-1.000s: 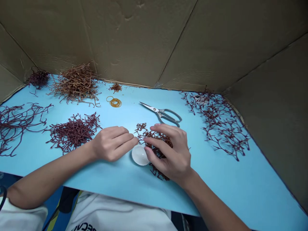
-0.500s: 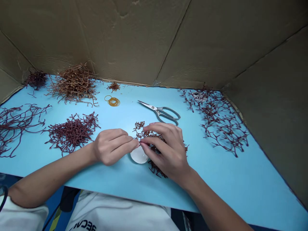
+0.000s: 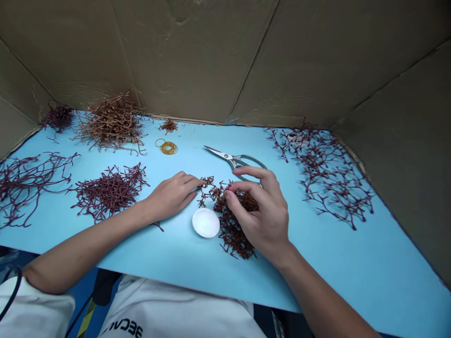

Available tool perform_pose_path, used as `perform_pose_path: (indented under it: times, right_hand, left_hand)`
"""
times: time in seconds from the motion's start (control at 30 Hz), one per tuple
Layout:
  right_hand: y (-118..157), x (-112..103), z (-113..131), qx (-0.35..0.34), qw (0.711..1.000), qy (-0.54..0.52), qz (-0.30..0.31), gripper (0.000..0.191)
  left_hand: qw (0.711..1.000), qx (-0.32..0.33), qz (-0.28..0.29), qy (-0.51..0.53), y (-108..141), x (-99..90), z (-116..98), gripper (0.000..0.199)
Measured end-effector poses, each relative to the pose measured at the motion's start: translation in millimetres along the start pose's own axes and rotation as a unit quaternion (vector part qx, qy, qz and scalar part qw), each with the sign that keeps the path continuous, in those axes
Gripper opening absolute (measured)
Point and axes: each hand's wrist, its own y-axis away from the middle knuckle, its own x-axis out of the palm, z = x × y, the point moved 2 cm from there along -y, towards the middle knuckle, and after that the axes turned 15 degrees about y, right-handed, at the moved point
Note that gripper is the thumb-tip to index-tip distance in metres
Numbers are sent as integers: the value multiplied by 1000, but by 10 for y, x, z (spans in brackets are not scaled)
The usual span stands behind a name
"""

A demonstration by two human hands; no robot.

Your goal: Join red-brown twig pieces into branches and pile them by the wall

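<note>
"Red-brown sprig cluster (image 3: 237, 220), item one. Location?"

"On the blue board (image 3: 327, 267), just right of a white round dish (image 3: 206, 223). Whether the two touch, I cannot tell. The long axis runs slantwise, from loose tips by the left hand (image 3: 171, 197) down toward the board's near edge, on the person's right."

"Latest change?"

"Both hands have parted from above the dish, which now sits uncovered. The left hand has moved back to the cluster's far tips, and the right hand (image 3: 257, 211) has shifted up onto its thicker part. A stray sprig (image 3: 157, 226) lies beside the left wrist."

"Hand states?"

"Right: narrow, thumb and fingers curled closed on the cluster. Left: fingers lying together, tips among the sprigs; whether they grip anything, I cannot tell."

"Remainder?"

"Steel scissors (image 3: 220, 154), blades pointing left, handle loops just beyond the right hand's fingers. Amber rubber bands (image 3: 168, 148). A dark red sprig heap (image 3: 109, 195). A tan sprig heap (image 3: 111, 124). Sprawling dark branches (image 3: 327, 178) to the right. A cardboard wall (image 3: 197, 61) behind."
</note>
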Motion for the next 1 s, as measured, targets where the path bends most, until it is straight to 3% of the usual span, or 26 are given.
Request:
perform_pose_path:
  times: [0.27, 0.5, 0.63, 0.7, 0.8, 0.93, 1.0]
  right_hand:
    - [20, 0, 0, 27, 1000, -2, -14, 11]
    - [43, 50, -10, 20, 1000, -16, 0, 13]
    - [47, 61, -17, 22, 1000, -21, 5, 14]
    - [49, 64, -20, 24, 999, -26, 12, 14]
    - [46, 55, -2, 11, 999, -34, 24, 14]
    - [25, 27, 52, 16, 995, -79, 65, 14]
    - [18, 17, 80, 27, 991, -102, 78, 14]
  left_hand:
    - [997, 61, 9, -54, 30, 17, 29, 25]
    - [998, 41, 13, -43, 43, -20, 31, 22]
    - [999, 11, -27, -12, 74, -65, 45, 20]
    - [996, -12, -67, 62, 82, -98, 38, 16]
    - [955, -64, -119, 265, 78, -148, -8, 8]
    - [836, -89, -158, 519, 62, -202, -131, 11]
    - [805, -70, -170, 565, 63, -234, -198, 9]
